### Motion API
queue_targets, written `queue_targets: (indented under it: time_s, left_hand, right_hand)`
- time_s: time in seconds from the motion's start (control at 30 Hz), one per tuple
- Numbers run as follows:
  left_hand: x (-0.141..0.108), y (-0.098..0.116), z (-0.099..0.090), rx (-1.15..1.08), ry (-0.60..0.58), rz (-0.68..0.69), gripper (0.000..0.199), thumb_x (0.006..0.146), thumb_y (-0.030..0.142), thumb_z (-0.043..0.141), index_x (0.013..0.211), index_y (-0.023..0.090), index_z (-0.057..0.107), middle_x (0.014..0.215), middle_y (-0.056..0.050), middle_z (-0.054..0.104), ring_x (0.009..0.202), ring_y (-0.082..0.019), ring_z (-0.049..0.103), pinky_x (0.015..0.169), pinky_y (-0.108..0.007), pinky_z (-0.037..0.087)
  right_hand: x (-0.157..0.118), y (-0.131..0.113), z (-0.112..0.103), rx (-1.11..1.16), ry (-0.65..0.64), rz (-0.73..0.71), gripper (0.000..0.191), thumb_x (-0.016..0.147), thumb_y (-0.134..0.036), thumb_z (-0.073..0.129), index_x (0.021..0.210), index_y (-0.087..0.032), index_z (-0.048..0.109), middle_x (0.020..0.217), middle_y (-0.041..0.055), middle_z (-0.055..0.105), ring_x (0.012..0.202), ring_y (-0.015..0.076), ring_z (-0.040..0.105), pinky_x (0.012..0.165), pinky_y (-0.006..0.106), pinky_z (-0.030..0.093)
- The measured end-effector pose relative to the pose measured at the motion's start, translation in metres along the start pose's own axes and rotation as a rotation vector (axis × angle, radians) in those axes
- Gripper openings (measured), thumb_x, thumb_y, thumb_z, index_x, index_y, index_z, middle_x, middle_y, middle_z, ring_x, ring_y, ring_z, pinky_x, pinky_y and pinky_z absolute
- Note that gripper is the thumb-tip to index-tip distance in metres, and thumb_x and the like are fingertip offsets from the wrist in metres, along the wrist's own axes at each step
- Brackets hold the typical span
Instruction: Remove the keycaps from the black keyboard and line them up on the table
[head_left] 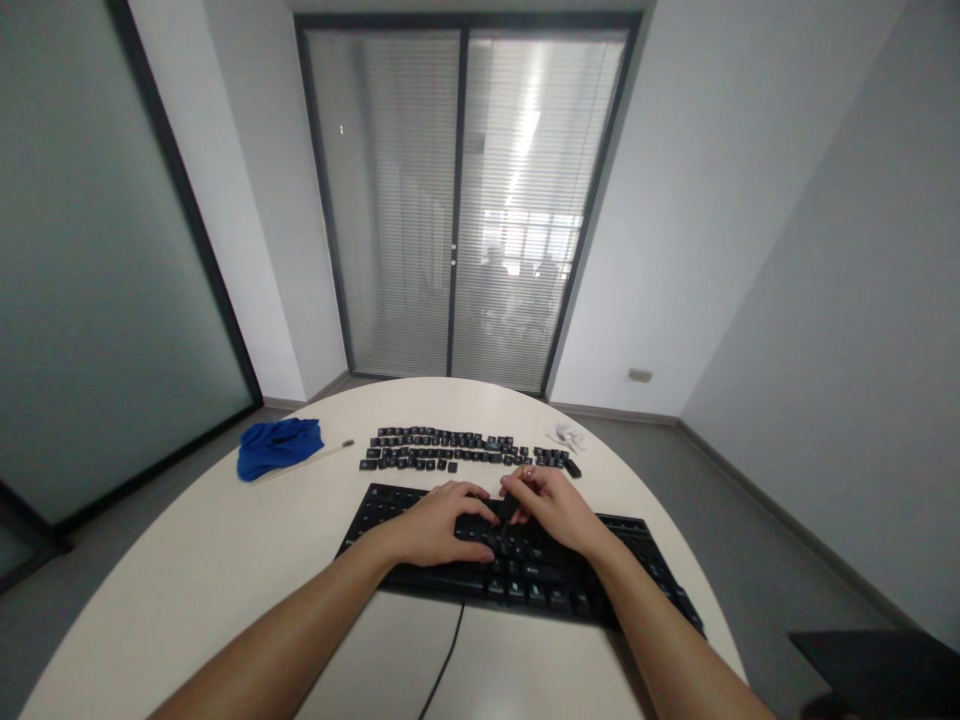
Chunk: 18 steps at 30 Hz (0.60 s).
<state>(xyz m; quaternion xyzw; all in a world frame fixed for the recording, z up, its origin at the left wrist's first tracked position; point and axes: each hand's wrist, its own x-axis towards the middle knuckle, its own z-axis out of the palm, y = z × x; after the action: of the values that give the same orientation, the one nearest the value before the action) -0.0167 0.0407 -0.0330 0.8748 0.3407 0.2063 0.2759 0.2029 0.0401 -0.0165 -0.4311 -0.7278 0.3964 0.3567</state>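
Note:
A black keyboard (555,590) lies on the pale round table, its cable running toward the near edge. My left hand (442,523) rests on its left and middle part, fingers apart and holding nothing. Over the keyboard's middle, my right hand (551,505) pinches a small dark tool (508,507), whose lower end points down at the keys. Loose black keycaps (439,437) stand in rows beyond the keyboard. Both hands hide some of the keys.
On the table's (225,590) left are a blue cloth (279,446) and a thin stick brush (304,463). A crumpled white tissue (568,436) lies at the back right. Glass doors (457,200) with blinds stand behind; a dark object (885,670) is at the lower right.

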Motion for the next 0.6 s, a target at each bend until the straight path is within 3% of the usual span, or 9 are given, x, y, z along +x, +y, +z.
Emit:
queue_targets:
  time_s: [0.33, 0.6]
  left_hand:
    - [0.0, -0.003, 0.004, -0.073, 0.058, 0.016, 0.025, 0.07, 0.031, 0.081, 0.093, 0.026, 0.072, 0.13, -0.005, 0.059, 0.121, -0.025, 0.052, 0.106, -0.041, 0.036]
    - [0.002, -0.005, 0.004, -0.103, 0.032, 0.003, 0.02, 0.068, 0.029, 0.082, 0.085, 0.023, 0.072, 0.129, -0.005, 0.06, 0.12, -0.026, 0.052, 0.104, -0.039, 0.036]
  right_hand:
    - [0.004, 0.009, 0.002, 0.034, 0.09, -0.009, 0.04, 0.089, -0.053, 0.053, 0.082, -0.015, 0.065, 0.06, 0.0008, 0.065, 0.053, 0.0154, 0.064, 0.052, 0.024, 0.051]
    - [0.003, 0.011, 0.006, 0.026, 0.065, -0.049, 0.035, 0.089, -0.05, 0.057, 0.082, -0.016, 0.067, 0.066, 0.0014, 0.065, 0.056, 0.0162, 0.066, 0.054, 0.025, 0.051]
